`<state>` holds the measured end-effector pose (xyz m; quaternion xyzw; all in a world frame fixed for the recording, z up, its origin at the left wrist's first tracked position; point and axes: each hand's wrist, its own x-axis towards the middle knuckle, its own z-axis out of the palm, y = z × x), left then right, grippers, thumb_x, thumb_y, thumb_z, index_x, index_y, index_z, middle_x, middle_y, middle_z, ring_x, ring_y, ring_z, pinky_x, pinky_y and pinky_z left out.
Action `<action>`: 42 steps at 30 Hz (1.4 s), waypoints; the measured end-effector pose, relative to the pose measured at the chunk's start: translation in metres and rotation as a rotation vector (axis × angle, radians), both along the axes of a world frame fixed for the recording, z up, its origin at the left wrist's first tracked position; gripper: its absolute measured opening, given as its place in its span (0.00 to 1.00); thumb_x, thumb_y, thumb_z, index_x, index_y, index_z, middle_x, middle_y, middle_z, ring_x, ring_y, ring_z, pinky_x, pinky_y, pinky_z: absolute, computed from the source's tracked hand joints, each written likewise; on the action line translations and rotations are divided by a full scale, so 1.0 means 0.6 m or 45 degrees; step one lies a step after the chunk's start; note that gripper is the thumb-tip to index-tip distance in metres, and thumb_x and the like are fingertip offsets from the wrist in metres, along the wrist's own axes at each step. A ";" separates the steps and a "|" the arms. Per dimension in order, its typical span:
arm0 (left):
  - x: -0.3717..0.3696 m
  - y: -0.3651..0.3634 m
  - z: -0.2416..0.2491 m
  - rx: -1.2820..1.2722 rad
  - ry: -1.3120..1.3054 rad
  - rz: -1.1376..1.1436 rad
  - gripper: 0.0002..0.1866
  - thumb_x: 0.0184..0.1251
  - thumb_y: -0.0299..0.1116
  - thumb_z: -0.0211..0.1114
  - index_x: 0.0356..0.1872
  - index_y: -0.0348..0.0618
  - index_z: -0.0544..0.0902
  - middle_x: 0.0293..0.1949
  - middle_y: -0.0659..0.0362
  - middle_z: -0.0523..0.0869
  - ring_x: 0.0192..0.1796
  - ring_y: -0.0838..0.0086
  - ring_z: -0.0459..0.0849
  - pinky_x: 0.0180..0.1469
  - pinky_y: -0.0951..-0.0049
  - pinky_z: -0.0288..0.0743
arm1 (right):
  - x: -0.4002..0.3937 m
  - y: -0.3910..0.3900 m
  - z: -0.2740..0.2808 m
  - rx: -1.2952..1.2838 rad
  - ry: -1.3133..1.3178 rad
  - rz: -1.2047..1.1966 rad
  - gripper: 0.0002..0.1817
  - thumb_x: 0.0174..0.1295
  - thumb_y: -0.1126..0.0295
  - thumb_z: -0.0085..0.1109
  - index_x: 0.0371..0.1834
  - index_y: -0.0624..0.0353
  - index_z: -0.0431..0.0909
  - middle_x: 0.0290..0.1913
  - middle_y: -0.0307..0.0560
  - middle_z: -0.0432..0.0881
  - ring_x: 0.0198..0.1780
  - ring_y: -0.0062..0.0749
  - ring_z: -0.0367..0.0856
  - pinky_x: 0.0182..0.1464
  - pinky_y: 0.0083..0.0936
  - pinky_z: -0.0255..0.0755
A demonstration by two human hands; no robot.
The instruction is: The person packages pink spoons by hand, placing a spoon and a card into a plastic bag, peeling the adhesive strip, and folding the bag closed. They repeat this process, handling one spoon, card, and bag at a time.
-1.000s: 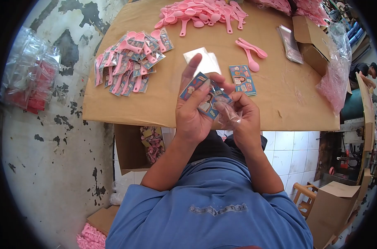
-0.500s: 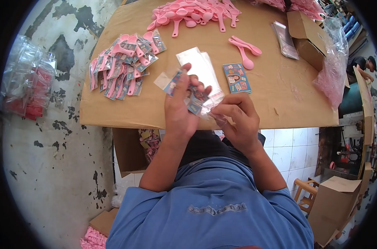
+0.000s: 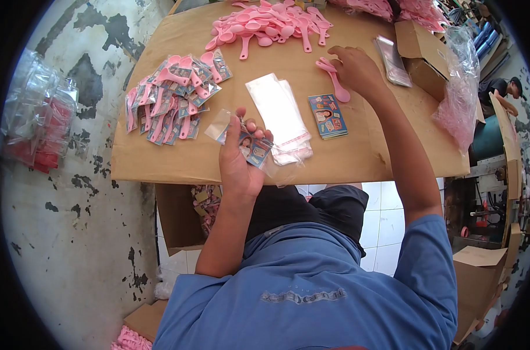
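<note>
My left hand (image 3: 240, 166) is closed around a clear plastic bag with a blue printed card (image 3: 254, 150) in it, above the table's front edge. My right hand (image 3: 358, 71) is over the loose pink measuring spoons (image 3: 339, 92) at the right of the table, fingers bent and apart; part of one spoon is hidden beneath it. Between my hands lies a stack of clear bags with white backing (image 3: 276, 111). Right of that stack sits a pile of blue printed cards (image 3: 328, 116).
A heap of pink spoons (image 3: 265, 26) lies at the table's back. Bagged spoons with cards (image 3: 174, 96) are piled at left. Clear bags (image 3: 392, 61) and a cardboard box (image 3: 422, 55) stand at right. Another person (image 3: 498, 93) is at far right.
My right hand has left the bag and moved up and right to the loose pink spoons. My left hand, still holding the bagged card, has shifted slightly down and left.
</note>
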<state>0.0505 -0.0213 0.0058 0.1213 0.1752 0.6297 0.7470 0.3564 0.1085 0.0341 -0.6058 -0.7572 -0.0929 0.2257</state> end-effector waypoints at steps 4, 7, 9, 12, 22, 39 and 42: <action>-0.001 -0.010 0.001 -0.002 0.104 -0.013 0.20 0.85 0.45 0.62 0.65 0.44 0.76 0.39 0.64 0.81 0.41 0.78 0.83 0.58 0.67 0.82 | -0.008 0.044 -0.001 -0.185 -0.001 0.077 0.18 0.69 0.69 0.66 0.61 0.55 0.85 0.48 0.52 0.90 0.52 0.47 0.87 0.55 0.41 0.79; -0.001 -0.011 -0.001 0.010 0.157 -0.024 0.21 0.85 0.46 0.62 0.66 0.45 0.76 0.39 0.64 0.81 0.42 0.79 0.84 0.59 0.65 0.81 | -0.023 0.056 0.029 -0.435 0.045 0.076 0.17 0.68 0.70 0.68 0.59 0.56 0.86 0.46 0.51 0.90 0.50 0.42 0.87 0.52 0.38 0.80; 0.002 -0.009 -0.002 0.025 0.170 -0.033 0.21 0.85 0.47 0.61 0.66 0.45 0.76 0.39 0.64 0.81 0.42 0.79 0.84 0.60 0.64 0.81 | -0.016 0.070 0.033 -0.549 0.107 0.120 0.16 0.68 0.71 0.69 0.57 0.58 0.85 0.46 0.51 0.89 0.48 0.39 0.87 0.49 0.36 0.80; 0.006 -0.010 -0.006 0.033 0.179 -0.032 0.21 0.85 0.47 0.61 0.66 0.45 0.76 0.39 0.64 0.81 0.43 0.79 0.84 0.60 0.63 0.81 | 0.007 0.095 0.016 -0.607 0.206 0.220 0.13 0.67 0.72 0.70 0.54 0.60 0.84 0.47 0.51 0.88 0.46 0.36 0.87 0.46 0.34 0.80; 0.011 -0.006 -0.014 0.061 0.200 -0.019 0.20 0.85 0.46 0.62 0.64 0.43 0.77 0.39 0.63 0.82 0.42 0.77 0.85 0.61 0.61 0.82 | -0.007 0.086 0.014 -0.495 0.112 0.307 0.12 0.67 0.71 0.69 0.50 0.63 0.83 0.49 0.55 0.87 0.46 0.44 0.86 0.49 0.39 0.80; 0.006 -0.004 -0.031 0.147 0.140 0.028 0.18 0.85 0.45 0.62 0.62 0.43 0.78 0.39 0.62 0.83 0.45 0.75 0.84 0.64 0.64 0.82 | 0.052 -0.102 0.107 0.376 0.402 0.144 0.11 0.69 0.75 0.62 0.52 0.61 0.85 0.38 0.49 0.87 0.40 0.35 0.87 0.43 0.29 0.80; 0.005 0.000 -0.031 0.148 0.067 0.110 0.18 0.85 0.44 0.62 0.62 0.44 0.78 0.39 0.61 0.84 0.45 0.74 0.84 0.66 0.64 0.81 | 0.057 -0.211 0.092 0.202 1.031 0.031 0.12 0.73 0.71 0.64 0.54 0.65 0.85 0.37 0.43 0.87 0.40 0.25 0.86 0.42 0.24 0.78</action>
